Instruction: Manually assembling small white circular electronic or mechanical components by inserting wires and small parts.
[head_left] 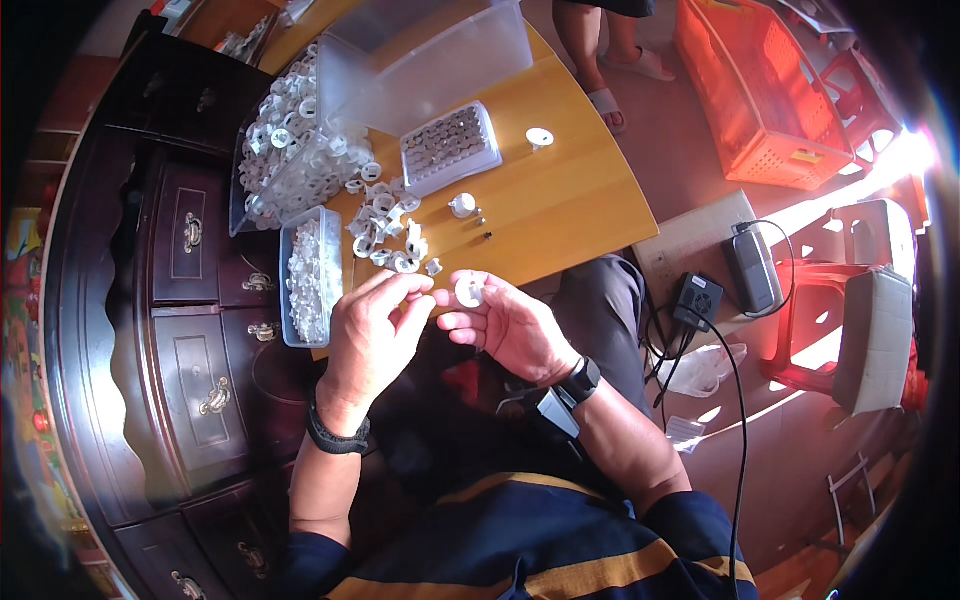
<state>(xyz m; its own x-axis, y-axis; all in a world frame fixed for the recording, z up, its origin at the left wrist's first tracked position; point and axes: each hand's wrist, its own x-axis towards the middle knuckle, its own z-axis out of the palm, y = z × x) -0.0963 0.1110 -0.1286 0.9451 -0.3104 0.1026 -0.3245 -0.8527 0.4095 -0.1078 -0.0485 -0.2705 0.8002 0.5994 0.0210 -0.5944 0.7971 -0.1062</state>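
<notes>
A round white plastic part (pixel 469 292) is held in the fingers of my right hand (pixel 520 330), just off the table's near edge. Close beside it, my left hand (pixel 372 335) has thumb and forefinger pinched together; anything between them is too small to make out. Loose white ring-shaped parts (pixel 385 222) lie on the table (pixel 570 195) beyond my hands. To their left stands a clear tub (pixel 318 270) of small white pieces. A white tray (pixel 450 180) holds rows of small round metallic pieces. Near it are a white round part (pixel 462 205) and a few tiny dark pieces (pixel 488 236).
A large clear bin (pixel 345 95) of white parts stands at the back left, with a dark drawer cabinet (pixel 195 380) beside it. Another white disc (pixel 540 137) lies far right. An orange crate (pixel 755 140), another person's feet (pixel 640 64) and a black cable (pixel 742 430) are right.
</notes>
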